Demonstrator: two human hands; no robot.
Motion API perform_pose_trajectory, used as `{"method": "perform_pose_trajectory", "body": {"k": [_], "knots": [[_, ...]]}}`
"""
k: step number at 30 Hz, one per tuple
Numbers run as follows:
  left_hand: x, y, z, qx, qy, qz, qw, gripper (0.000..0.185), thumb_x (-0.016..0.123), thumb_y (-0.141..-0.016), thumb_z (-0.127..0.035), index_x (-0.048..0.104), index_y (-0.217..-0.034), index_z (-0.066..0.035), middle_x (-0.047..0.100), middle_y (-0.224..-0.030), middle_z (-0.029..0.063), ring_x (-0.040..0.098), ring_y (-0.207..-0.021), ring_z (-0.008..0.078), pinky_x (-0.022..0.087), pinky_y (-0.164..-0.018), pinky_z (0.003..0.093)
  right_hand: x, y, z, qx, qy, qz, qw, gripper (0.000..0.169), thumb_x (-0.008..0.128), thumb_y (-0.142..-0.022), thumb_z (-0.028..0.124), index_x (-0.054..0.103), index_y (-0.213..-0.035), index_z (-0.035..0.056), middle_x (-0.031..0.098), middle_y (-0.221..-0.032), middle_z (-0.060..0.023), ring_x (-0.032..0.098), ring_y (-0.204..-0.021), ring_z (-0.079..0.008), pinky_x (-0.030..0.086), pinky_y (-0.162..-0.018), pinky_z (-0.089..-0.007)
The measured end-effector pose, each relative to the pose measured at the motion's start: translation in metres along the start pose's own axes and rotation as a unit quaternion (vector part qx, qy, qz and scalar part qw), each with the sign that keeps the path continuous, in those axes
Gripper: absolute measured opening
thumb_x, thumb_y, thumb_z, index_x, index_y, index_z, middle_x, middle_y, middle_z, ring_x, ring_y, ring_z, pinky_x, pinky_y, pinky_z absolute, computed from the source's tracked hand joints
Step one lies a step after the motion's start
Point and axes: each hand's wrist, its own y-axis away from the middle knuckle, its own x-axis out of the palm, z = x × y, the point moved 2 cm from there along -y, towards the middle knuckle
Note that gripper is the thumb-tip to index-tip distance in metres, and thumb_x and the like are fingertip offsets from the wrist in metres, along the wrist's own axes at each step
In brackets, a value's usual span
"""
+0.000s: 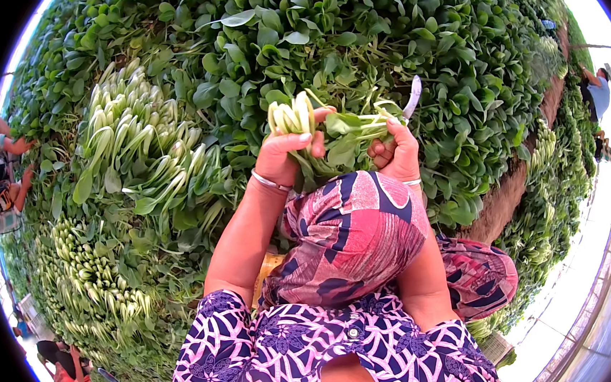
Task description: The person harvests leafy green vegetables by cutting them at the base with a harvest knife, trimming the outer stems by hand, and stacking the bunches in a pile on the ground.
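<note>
My left hand [288,148] grips a bunch of leafy greens [291,117], its pale trimmed stem ends pointing up and its leaves hanging below. Close beside it on the right, my right hand [396,149] holds more greens [357,127] by their stems, leaves towards the left hand. A knife blade [412,96] sticks up past the right fingers; its handle is hidden in that hand. Both hands are above my raised knee, in front of the standing leafy crop [283,47].
Cut greens lie in a pile [133,124] at the left, with more rows of them [91,267] lower left. A bare soil strip [500,202] runs at the right. Co-workers are at the left edge [8,176], lower left [70,376] and far right [596,92].
</note>
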Motion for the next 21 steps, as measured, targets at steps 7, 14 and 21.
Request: {"method": "perform_pose_trajectory", "body": {"k": [7,14,21], "knots": [[-0.021,-0.007,-0.026,0.078,-0.205,-0.125,0.968,0.031,0.066,-0.078,0.001,0.066,-0.109,0.005,0.065,-0.113,0.0116,0.063,-0.089,0.0157,0.051,-0.080,0.0288,-0.016,0.007,0.018,-0.043,0.092,0.008,0.995,0.018,0.068,-0.085,0.013,0.060,-0.099,0.0078,0.051,-0.064,0.0038,0.048,-0.042,-0.0079,0.028,-0.034,-0.0188],[-0.002,-0.043,-0.014,-0.100,-0.266,0.075,0.956,0.043,0.072,-0.074,-0.001,0.064,-0.116,0.003,0.068,-0.102,0.0063,0.064,-0.095,0.0149,0.046,-0.091,0.0272,0.006,0.020,0.008,-0.005,0.155,0.223,0.962,0.029,0.071,-0.080,0.004,0.063,-0.108,0.0031,0.060,-0.077,0.0024,0.047,-0.054,-0.0036,0.035,-0.048,-0.0192],[0.015,-0.025,0.017,-0.200,-0.108,0.120,0.967,0.059,0.073,-0.072,-0.001,0.055,-0.128,0.000,0.064,-0.119,0.0073,0.059,-0.110,0.0182,0.042,-0.099,0.0326,-0.005,0.013,0.016,-0.039,0.207,0.222,0.952,0.036,0.073,-0.078,0.001,0.061,-0.111,0.0053,0.060,-0.079,0.0047,0.048,-0.056,-0.0034,0.037,-0.049,-0.0194]]}}
